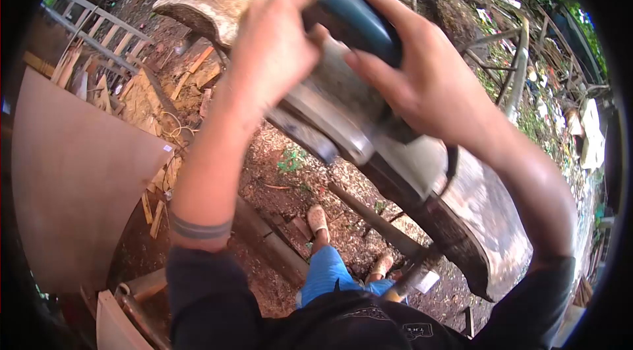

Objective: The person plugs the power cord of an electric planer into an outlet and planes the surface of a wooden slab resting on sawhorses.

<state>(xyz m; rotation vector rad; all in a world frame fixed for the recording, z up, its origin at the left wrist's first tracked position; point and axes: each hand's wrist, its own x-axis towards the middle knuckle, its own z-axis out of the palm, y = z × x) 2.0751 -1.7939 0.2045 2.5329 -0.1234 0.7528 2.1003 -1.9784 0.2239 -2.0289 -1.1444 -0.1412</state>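
Note:
My right hand (pixel 425 80) wraps round the teal housing of what looks like an electric planer (pixel 359 20). My left hand (pixel 277 40) is closed at its front end, its fingertips partly hidden. The tool's grey metal body slants down to the right, with a black cord (pixel 452 169) curving off its lower end. Beneath both hands runs a thick, rough-edged wood slab (pixel 491 218), pale on top with dark patches. The tool lies over the slab's middle; I cannot tell whether it touches the wood. Some motion blur covers both hands.
A large brown sheet (pixel 79 178) stands at the left, near scrap wood (pixel 148 96) and a slatted wooden frame (pixel 105 27). Dark beams (pixel 379 218) are under the slab. Wood shavings (pixel 264 172) cover the ground by my feet. Poles (pixel 521 70) and litter lie to the right.

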